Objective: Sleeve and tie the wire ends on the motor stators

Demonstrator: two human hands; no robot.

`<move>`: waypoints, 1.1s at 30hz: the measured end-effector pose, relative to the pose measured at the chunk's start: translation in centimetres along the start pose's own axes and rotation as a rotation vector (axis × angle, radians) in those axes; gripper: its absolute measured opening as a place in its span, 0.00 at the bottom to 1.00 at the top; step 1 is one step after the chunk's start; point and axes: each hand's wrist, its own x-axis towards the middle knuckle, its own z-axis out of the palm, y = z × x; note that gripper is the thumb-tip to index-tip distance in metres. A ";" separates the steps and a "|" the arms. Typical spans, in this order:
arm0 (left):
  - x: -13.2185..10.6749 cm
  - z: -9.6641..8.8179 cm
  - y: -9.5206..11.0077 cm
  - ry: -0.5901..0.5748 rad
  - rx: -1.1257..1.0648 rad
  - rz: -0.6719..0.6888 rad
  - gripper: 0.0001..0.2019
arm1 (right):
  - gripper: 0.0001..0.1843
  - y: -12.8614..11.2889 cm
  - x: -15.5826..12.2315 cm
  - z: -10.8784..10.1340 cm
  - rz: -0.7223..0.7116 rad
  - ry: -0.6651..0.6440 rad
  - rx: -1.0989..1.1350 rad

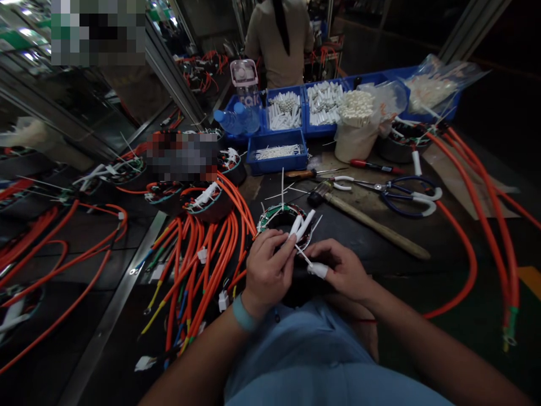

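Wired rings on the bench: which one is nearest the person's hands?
The ring just beyond the left hand, left of the hammer; the other rings sit farther off, to the left or at the back right.

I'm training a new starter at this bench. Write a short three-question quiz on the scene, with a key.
1. What circles the wrist of the left hand?
A) a watch
B) a teal band
C) a metal chain

2. True or false: the hammer lies nearer the right hand than the scissors do.

3. Fill the gap: the bins that hold the white tubes are coloured ____.

Key: 1 B; 2 true; 3 blue.
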 end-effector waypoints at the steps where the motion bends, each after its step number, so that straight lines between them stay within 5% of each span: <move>1: 0.0 0.0 0.0 0.000 0.003 0.000 0.15 | 0.10 0.0 0.0 0.1 0.000 0.004 0.002; 9: 0.0 -0.1 0.0 -0.006 -0.025 0.005 0.16 | 0.05 -2.1 2.6 1.1 0.080 0.143 -0.260; 11: -0.1 -0.1 0.1 -0.002 -0.039 -0.004 0.17 | 0.01 -2.8 3.0 0.7 -0.067 0.061 -0.501; 15: -0.1 -0.4 0.3 -0.005 -0.052 -0.023 0.18 | 0.09 -3.9 3.5 -0.3 -0.610 -0.097 -1.065; 18: 0.4 -0.8 0.2 -0.121 0.012 -0.077 0.16 | 0.16 -4.5 4.9 -0.7 -0.961 -0.161 -1.147; 20: 0.8 -1.1 0.1 -0.223 0.086 -0.072 0.13 | 0.16 -5.0 6.5 -0.9 -1.074 -0.161 -1.178; 25: 1.3 -1.5 -0.5 -0.336 0.246 0.069 0.11 | 0.17 -5.8 10.2 -1.1 -1.007 -0.250 -1.210; 29: 1.1 -1.4 -1.0 -0.350 0.265 0.125 0.19 | 0.11 -5.4 9.3 -1.3 -0.790 -0.397 -1.105; 33: 1.0 -1.1 -1.5 -0.340 0.231 0.094 0.17 | 0.13 -4.9 8.1 -0.6 -0.719 -0.378 -1.162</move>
